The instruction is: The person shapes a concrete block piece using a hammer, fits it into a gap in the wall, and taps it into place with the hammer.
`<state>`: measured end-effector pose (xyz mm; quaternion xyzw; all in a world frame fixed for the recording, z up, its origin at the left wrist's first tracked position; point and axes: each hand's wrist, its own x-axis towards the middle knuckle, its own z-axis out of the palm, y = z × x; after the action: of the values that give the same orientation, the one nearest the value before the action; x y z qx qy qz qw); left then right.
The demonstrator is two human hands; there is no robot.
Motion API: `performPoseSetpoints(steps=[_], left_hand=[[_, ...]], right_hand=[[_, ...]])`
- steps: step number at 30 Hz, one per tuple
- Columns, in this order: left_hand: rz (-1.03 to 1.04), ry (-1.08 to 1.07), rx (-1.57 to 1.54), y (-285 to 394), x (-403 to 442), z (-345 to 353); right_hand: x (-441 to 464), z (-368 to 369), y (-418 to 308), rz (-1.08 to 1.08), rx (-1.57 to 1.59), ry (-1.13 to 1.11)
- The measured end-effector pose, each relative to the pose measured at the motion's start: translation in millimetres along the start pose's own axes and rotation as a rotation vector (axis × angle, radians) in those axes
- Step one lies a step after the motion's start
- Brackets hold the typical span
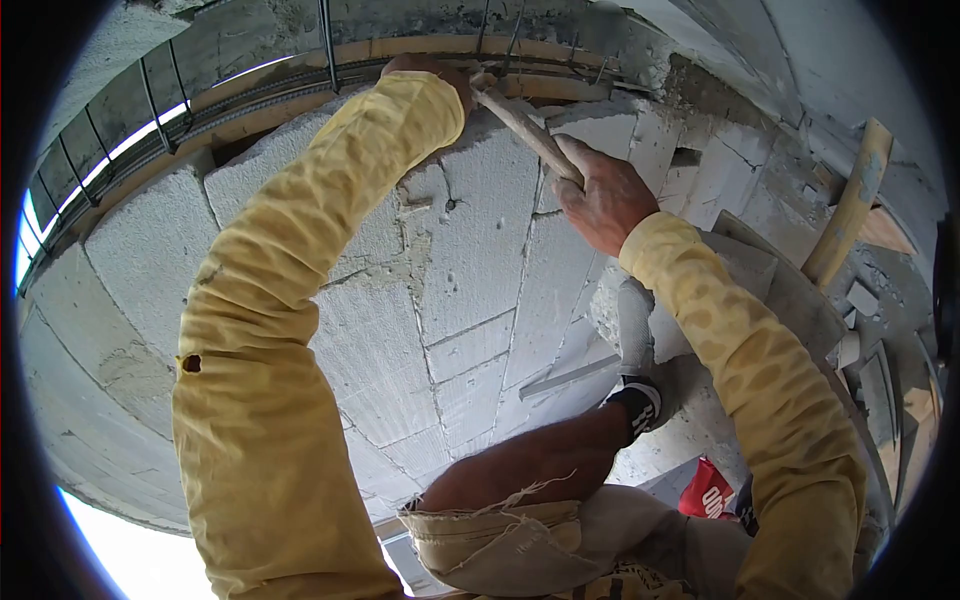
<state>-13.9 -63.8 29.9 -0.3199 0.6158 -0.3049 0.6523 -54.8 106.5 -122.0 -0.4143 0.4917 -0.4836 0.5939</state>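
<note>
My right hand (607, 195) is closed around the pale wooden handle of a hammer (527, 133). The handle slants up and left to the top edge of the block wall (470, 240); the small head is hard to make out there. Close beside that far end, my left hand (430, 68) reaches over the wall top, near the steel rebar (270, 88). Its fingers are hidden beyond the wrist and the yellow sleeve (370, 140), so what it holds cannot be seen.
Upright rebar (327, 45) and wooden boards (400, 47) run along the wall top. A metal straightedge (568, 377) lies below. To the right are a wooden plank (850, 205) and rubble. A red packet (706, 490) lies near my legs; my shoe (637, 403) stands on a ledge.
</note>
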Motion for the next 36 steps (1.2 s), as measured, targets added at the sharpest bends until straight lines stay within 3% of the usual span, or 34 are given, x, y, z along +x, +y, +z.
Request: performPoseSetpoints(steps=[6,9,15,17,22,26,29,36], left_hand=[[0.175,-0.04,0.137,-12,-11,-9],[0.106,-0.035,0.171,-6,-8,-6],[0.099,0.0,0.122,-7,-7,-2],[0.093,-0.08,0.165,-5,-12,-10],[0.119,0.129,0.135,-8,-18,0],[0.232,0.016,0.127,-1,-28,-2],[0.259,0.067,0.134,17,-60,16],[-0.011,0.144,-0.323,31,-86,63]], right_hand=[[-3,8,-15,0.088,0.354,-0.16],[-13,21,-38,0.321,0.721,-0.197],[-25,29,-58,0.397,0.985,-0.116],[-27,29,-56,0.394,0.963,-0.172],[-24,25,-44,0.393,0.926,-0.25],[-27,27,-45,0.378,0.886,-0.232],[-25,24,-41,0.377,0.885,-0.254],[-17,7,-42,0.398,0.86,-0.268]])
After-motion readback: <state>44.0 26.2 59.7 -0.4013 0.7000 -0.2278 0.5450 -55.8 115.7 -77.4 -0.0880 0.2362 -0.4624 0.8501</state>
